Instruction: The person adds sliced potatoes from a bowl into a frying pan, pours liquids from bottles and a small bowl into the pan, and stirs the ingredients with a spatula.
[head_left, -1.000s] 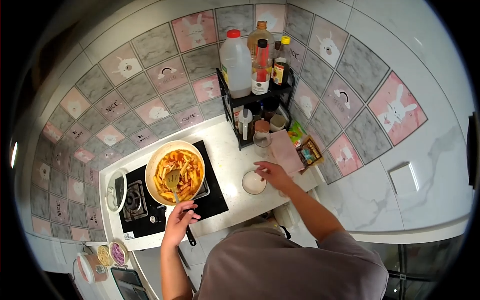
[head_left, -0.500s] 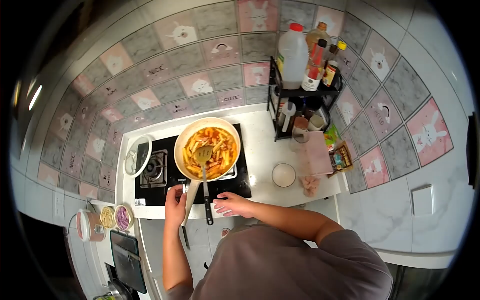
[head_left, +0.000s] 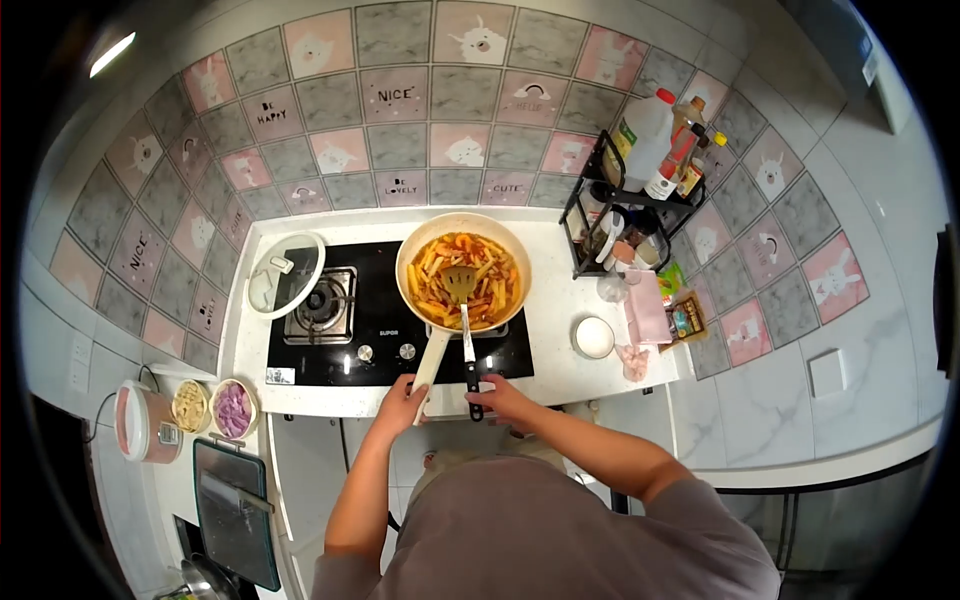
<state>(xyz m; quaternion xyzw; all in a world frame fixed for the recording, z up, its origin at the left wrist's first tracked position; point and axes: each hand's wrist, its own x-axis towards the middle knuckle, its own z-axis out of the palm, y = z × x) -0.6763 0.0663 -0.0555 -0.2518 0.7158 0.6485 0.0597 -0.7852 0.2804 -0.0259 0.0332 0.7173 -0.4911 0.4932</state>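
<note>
A cream frying pan [head_left: 455,224] sits on the right burner, filled with yellow strips in reddish-brown sauce [head_left: 490,262]. My left hand [head_left: 402,404] is closed around the end of the pan's pale handle [head_left: 434,357]. A slotted turner [head_left: 467,335] rests with its blade in the food and its black grip pointing toward me. My right hand [head_left: 500,398] is wrapped on that black grip, just right of the pan handle.
A glass lid [head_left: 287,275] lies beside the left burner [head_left: 321,306]. Right of the stove stand a white bowl [head_left: 594,338] and a black rack [head_left: 580,225] with bottles. At left are bowls of chopped purple onion [head_left: 233,411] and pale pieces [head_left: 190,406], plus a cleaver [head_left: 232,491] on a cutting board [head_left: 240,560].
My right hand, open beside the turner before, has closed on its grip. My left hand now grips the pan handle. The head view has shifted, so the stove appears farther right.
</note>
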